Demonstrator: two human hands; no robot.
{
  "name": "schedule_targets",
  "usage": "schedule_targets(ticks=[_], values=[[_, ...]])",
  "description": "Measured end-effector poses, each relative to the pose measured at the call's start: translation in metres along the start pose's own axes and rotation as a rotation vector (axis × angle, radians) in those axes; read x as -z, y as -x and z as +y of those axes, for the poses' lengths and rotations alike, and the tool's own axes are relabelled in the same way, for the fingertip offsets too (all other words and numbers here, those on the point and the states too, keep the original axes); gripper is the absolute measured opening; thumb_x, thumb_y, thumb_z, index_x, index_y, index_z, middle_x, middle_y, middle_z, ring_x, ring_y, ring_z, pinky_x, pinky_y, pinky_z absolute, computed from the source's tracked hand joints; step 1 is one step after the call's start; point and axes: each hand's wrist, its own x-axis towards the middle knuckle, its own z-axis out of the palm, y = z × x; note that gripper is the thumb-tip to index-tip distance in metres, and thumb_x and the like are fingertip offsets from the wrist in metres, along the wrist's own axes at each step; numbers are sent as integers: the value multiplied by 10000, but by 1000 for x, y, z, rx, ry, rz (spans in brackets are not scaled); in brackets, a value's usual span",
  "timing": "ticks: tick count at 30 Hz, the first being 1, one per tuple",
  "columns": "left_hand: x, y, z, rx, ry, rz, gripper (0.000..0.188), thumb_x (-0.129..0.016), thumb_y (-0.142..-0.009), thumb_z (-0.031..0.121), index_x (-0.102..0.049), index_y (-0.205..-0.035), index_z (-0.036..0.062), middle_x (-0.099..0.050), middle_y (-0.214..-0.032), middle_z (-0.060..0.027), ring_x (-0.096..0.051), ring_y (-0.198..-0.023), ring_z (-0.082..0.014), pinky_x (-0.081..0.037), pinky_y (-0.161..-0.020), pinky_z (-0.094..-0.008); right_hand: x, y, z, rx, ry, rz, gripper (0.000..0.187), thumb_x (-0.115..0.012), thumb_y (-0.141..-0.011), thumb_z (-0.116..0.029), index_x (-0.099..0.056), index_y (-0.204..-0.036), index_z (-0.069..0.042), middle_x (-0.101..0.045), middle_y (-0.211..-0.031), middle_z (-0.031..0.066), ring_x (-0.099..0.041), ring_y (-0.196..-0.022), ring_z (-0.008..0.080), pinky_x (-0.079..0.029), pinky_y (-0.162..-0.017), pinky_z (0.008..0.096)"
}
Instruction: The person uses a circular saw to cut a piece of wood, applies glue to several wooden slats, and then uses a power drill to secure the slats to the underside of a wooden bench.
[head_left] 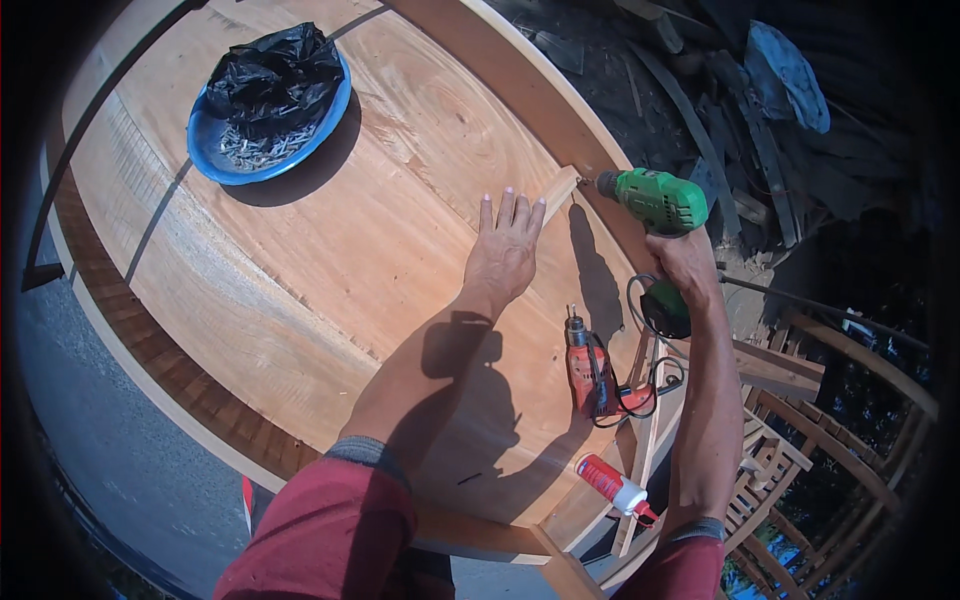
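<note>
My right hand grips the handle of a green cordless drill, whose chuck points left. Its tip meets or nearly meets the end of a small wooden block beside the curved wooden rim. Flat on the wooden panel, my left hand has its fingers stretched out, its edge against the block or just beside it. Whether a screw sits at the drill's tip is too small to tell. Below the hands lies a red corded drill with its black cable coiled over it.
A blue basin with many screws and a black plastic bag stands on the panel. A red and white squeeze bottle lies near the front edge. Wooden frames stand at right; scrap wood lies beyond the rim.
</note>
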Motion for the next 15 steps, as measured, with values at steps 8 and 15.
schedule_targets(ticks=[8,15], values=[[2,-1,0,0,-8,-6,649,-456,-1015,195,-266,-1619,53,-404,-1599,-184,-275,-1543,-379,-189,-1255,-591,5,-5,-1,-28,-24,-21,93,-651,-745,-60,-609,-815,-16,-562,-618,32,-541,-489,137,-431,-460,315],[2,0,-2,6,-18,12,644,-462,-1010,193,-282,-1612,51,-408,-1600,-172,-282,-1539,-377,-194,-1253,-592,6,-4,-13,-120,-22,-55,129,-655,-746,-82,-633,-849,-7,-570,-614,40,-550,-502,141,-442,-485,319]])
